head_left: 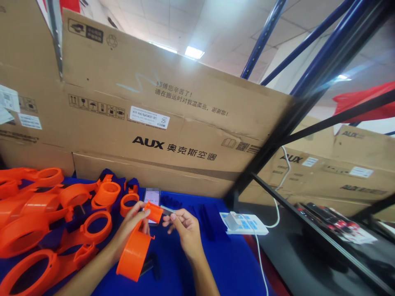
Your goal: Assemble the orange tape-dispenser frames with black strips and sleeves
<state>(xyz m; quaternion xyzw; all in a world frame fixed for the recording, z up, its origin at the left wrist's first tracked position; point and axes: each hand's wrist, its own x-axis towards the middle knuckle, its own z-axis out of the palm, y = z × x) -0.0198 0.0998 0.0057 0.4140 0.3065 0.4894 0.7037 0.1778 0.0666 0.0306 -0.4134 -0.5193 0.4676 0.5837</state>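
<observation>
My left hand (136,220) is closed around an orange plastic tape dispenser (134,255) and holds it above the blue tabletop. The dispenser's wide ring hangs down toward me, and its smaller end (154,212) points right. Pinched between thumb and fingers of my right hand (185,228) is a thin grey strip (167,211), its tip at that smaller end. Whether the strip touches or enters the dispenser is too small to tell. Behind my hands lies a phone (152,198) with a lit screen, partly covered by them.
Several orange tape dispensers (75,195) lie heaped at the left. Dark blue pieces (212,220) and a white power strip (243,223) with a cable are on the right. A dark part (151,265) lies below my hands. Large cardboard boxes (173,135) and a metal rack post (271,154) stand behind.
</observation>
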